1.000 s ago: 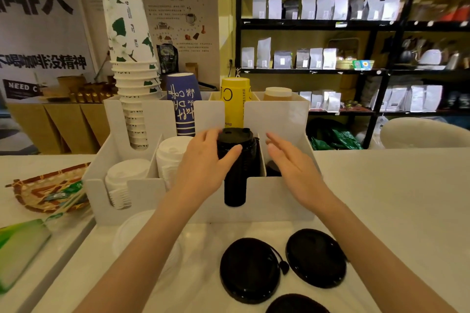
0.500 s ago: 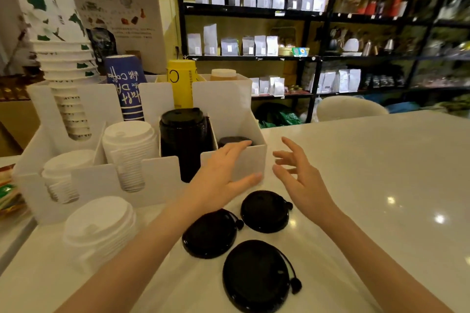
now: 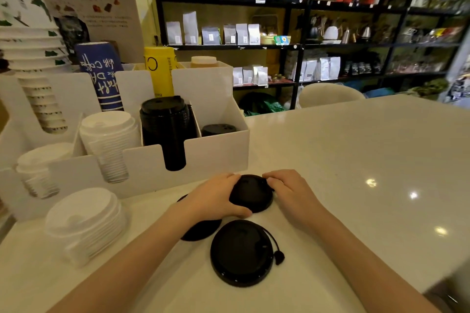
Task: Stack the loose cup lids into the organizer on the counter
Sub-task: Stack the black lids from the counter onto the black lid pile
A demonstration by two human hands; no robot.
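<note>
Three loose black cup lids lie on the white counter in front of the white organizer [image 3: 216,157]. My left hand [image 3: 216,198] and my right hand [image 3: 290,190] both grip the farthest black lid [image 3: 251,194] from either side. A second black lid [image 3: 241,253] with a tethered plug lies nearer me. The third black lid [image 3: 201,230] is partly hidden under my left wrist. Inside the organizer stands a tall stack of black lids [image 3: 166,124]; a low black stack [image 3: 218,129] sits in the right compartment.
A loose stack of white lids [image 3: 84,223] sits on the counter at the left. White lid stacks [image 3: 109,140] and paper cups [image 3: 33,58] fill the organizer's other slots. The counter [image 3: 356,160] stretches to the right; dark shelves stand behind.
Both hands came down from the organizer to the counter and closed on the farthest black lid. The view has swung to the right and moved closer.
</note>
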